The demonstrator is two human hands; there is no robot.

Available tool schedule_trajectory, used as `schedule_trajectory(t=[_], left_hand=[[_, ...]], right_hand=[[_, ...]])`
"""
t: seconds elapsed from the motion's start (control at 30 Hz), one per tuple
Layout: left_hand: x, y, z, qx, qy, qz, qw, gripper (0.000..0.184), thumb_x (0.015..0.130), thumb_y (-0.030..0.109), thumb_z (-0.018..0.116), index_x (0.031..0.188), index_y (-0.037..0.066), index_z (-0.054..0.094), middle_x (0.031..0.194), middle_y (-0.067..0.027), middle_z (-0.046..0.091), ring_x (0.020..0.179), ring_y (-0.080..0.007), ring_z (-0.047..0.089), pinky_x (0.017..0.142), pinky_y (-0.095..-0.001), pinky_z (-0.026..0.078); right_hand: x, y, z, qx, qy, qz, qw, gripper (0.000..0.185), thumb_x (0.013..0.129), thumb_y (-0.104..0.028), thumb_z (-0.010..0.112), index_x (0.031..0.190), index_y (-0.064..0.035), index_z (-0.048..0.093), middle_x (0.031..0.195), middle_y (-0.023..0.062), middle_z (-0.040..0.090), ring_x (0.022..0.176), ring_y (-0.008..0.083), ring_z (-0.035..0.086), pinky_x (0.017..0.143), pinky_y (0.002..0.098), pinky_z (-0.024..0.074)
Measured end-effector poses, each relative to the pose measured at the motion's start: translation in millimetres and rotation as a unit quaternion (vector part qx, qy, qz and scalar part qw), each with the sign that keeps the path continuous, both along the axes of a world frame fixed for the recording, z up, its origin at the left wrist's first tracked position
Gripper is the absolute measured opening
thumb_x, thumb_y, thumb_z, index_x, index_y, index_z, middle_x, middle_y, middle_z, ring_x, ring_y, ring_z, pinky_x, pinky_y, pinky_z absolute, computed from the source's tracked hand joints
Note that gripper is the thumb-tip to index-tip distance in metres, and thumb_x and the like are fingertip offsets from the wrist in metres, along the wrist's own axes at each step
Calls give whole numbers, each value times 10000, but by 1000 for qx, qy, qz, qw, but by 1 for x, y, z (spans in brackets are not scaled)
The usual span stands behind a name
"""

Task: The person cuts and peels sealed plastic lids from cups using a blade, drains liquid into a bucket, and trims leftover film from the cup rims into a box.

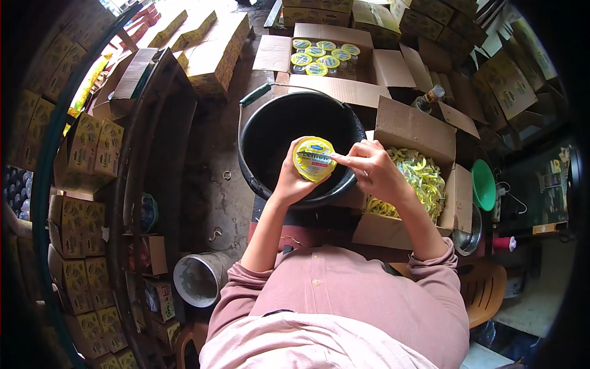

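We look down on a dim, crowded workroom, where a lidded cup (314, 161) with a yellow label is held above the mouth of a black bucket (261, 144). The left hand (292, 183) curls closed around the cup, lid up; the right hand (373, 165) stretches its index finger to the lid's edge, the others bent, and we cannot tell whether it grips something thin there. Beyond the bucket, we see similar cups standing in an open carton (393, 67). Just right of the bucket, another open box (413, 126) holds a heap of yellow strips (424, 184), with a green bowl (482, 184) and a metal bowl (473, 230) beside it. On our left, dark shelving (153, 111) and stacked printed boxes (89, 147) line a stained grey floor (212, 166), where a pale pail (198, 280) sits near us.
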State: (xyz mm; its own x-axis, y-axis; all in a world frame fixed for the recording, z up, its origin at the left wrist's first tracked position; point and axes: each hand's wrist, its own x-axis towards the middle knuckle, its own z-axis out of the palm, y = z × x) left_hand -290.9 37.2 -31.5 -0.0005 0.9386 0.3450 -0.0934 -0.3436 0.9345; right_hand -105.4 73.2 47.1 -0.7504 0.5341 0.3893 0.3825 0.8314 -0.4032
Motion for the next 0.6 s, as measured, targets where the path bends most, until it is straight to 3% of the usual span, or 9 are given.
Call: schedule_trajectory(t=[0.07, 0.17, 0.6], left_hand=[[0, 0, 1, -4, 0, -2, 1000, 679, 593, -2, 749, 1165, 51, 388, 1054, -71, 517, 994, -155, 514, 879, -288, 423], [0, 0, -1, 0, 6, 2, 1000, 674, 595, 4, 749, 1164, 47, 390, 1053, -72, 519, 993, -154, 514, 878, -287, 423], [1, -1, 2, 8, 11, -3, 1000, 648, 599, 16, 749, 1147, 43, 404, 1047, -73, 525, 992, -152, 516, 878, -281, 418]], right_hand=[[-2, 1, -1, 15, 23, 1, 1000, 477, 623, 76, 550, 1028, -160, 641, 692, 42, 524, 647, 192, 498, 672, 307, 369], [2, 0, 6, -6, -12, 5, 1000, 435, 655, 56, 535, 1036, -132, 623, 744, 66, 516, 717, 211, 513, 738, 336, 394], [3, 1, 6, 29, -15, -5, 999, 399, 635, 55, 555, 975, -136, 643, 713, 50, 512, 705, 205, 515, 702, 334, 344]])
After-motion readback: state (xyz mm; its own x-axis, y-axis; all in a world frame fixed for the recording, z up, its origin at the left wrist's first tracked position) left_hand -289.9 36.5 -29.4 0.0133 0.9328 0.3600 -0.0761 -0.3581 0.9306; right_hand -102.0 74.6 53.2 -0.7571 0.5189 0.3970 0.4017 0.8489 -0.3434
